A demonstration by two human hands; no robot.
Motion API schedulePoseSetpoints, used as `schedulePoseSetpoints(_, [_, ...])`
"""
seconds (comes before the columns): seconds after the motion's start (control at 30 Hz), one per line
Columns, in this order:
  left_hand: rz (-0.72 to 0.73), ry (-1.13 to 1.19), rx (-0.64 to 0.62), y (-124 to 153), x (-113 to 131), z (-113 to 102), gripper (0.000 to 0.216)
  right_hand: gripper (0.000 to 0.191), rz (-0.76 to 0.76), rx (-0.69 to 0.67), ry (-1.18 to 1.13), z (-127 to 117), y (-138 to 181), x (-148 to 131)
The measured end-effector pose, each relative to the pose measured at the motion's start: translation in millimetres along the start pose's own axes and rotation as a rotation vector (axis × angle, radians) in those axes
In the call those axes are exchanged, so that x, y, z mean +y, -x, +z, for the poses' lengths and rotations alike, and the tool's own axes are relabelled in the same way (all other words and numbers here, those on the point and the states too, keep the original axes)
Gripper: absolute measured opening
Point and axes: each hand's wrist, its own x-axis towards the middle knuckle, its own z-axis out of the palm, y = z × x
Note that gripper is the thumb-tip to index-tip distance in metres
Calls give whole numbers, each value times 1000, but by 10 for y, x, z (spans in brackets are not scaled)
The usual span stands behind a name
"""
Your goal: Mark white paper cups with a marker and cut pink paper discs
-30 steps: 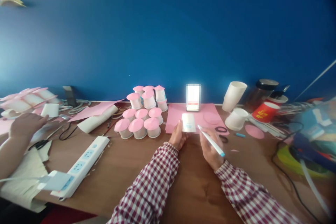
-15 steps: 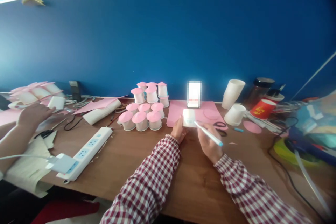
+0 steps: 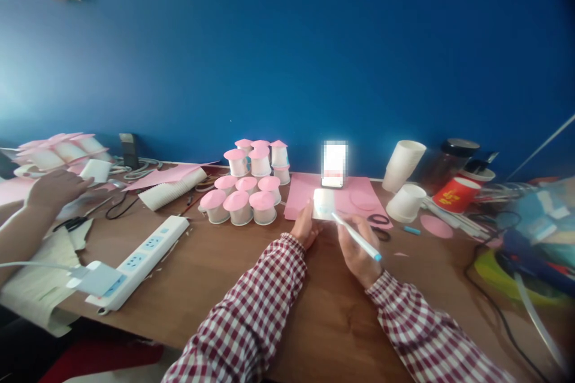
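My left hand (image 3: pixel 304 228) grips a white paper cup (image 3: pixel 324 203) lying on its side over a pink paper sheet (image 3: pixel 350 198). My right hand (image 3: pixel 358 252) pinches a white marker pen (image 3: pixel 357 236) with a blue end, its tip resting on the cup's side, where faint blue marks show. Both sleeves are red and white checked.
Several white cups with pink lids (image 3: pixel 249 188) stand left of the sheet. A phone (image 3: pixel 335 163) leans on the blue wall. Stacked white cups (image 3: pixel 403 165), a red cup (image 3: pixel 456 194), scissors (image 3: pixel 380 224), a power strip (image 3: pixel 135 262) and cables lie around. Another person's hand (image 3: pixel 56 188) works at far left.
The pen tip has come onto the cup's side from a little to the right. My left hand keeps hold of the cup. The view shifted slightly.
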Motion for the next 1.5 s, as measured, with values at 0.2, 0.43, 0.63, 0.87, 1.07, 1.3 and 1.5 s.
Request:
schedulePoseSetpoints(0.2, [-9,-8,28,10,28,31,48,7,-28,-9,-13,-2,-1,-5])
schedulePoseSetpoints(0.43, [-1,-3,14,-36,-21,-48,49,7,-52,-8,2,8,8,30])
schedulePoseSetpoints(0.63, [10,-3,-27,-38,-29,-66,51,9,-43,-16,8,17,6,42])
schedulePoseSetpoints(0.87, [-15,-5,5,-40,-15,-51,48,12,-42,-19,11,19,3,52])
schedulePoseSetpoints(1.07, [-19,-15,44,-17,7,-25,47,14,-41,-13,20,12,-9,54])
schedulePoseSetpoints(1.3, [-8,-26,26,-20,-2,-31,48,15,-50,-23,11,15,-15,55])
schedulePoseSetpoints(1.5, [-11,-21,0,-20,-12,-41,48,15,-43,-30,24,14,-13,60])
